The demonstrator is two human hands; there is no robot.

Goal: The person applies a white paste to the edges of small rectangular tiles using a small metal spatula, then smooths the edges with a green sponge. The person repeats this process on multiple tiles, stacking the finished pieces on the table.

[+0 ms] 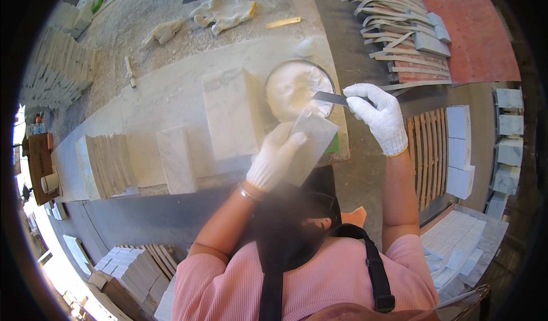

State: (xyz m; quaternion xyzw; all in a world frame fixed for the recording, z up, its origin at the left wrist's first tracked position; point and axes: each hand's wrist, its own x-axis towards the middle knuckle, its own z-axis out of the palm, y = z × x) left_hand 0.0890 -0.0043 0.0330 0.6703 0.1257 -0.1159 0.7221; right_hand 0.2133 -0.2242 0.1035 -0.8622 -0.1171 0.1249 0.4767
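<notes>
My left hand [274, 158], in a white knitted glove, grips a thin white marble tile [314, 144] by its left side, tilted at the near rim of a round tub. The tub [333, 80] holds thick white paste [285, 90] with a scooped, uneven surface. In my right hand [377, 115], also gloved, is a dark flat scraper blade [331, 98], pinched at its right end. Its free tip reaches over the paste, above the tile's upper edge. A stack of larger marble tiles [228, 112] stands left of the tub.
Further left on the dusty bench [137, 121] are a single tile [177, 158] and a row of upright tiles [108, 164]. Loose gloves [225, 14] lie at the back. Right of the bench are pale strips [399, 35] on a red board and a slatted pallet [425, 155].
</notes>
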